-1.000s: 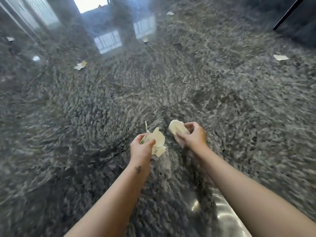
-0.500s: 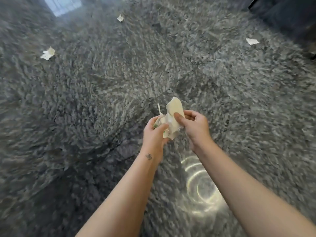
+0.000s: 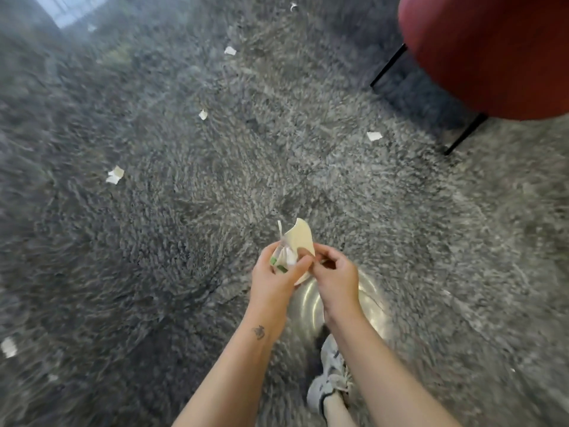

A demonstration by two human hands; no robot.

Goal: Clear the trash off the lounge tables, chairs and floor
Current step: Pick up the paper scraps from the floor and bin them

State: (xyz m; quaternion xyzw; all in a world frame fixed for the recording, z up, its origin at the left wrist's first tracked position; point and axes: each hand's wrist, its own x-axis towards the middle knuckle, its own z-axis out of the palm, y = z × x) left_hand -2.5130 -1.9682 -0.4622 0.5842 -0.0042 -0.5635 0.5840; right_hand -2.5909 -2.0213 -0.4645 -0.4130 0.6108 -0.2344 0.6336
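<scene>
My left hand [image 3: 272, 277] grips a bundle of paper scraps [image 3: 284, 257], whitish with a green mark. A cream paper piece [image 3: 300, 238] sticks up from the bundle. My right hand [image 3: 334, 277] is closed against that piece and touches the left hand. Both hands hover over a dark speckled stone floor [image 3: 184, 211]. Loose paper scraps lie on the floor: one at the left [image 3: 115, 175], one in the middle [image 3: 203, 114], one near the chair [image 3: 374, 136], one farther back [image 3: 230, 50] and one at the left edge [image 3: 8, 347].
A dark red upholstered chair [image 3: 492, 50] on thin black legs [image 3: 465, 134] stands at the upper right. My foot in a white sneaker [image 3: 331, 380] is below my arms. A bright round reflection [image 3: 308, 306] glows on the polished floor under my hands.
My two hands, apart a second ago with a paper in each, have come together on one bundle. The view has swung, bringing the red chair and more scraps into sight.
</scene>
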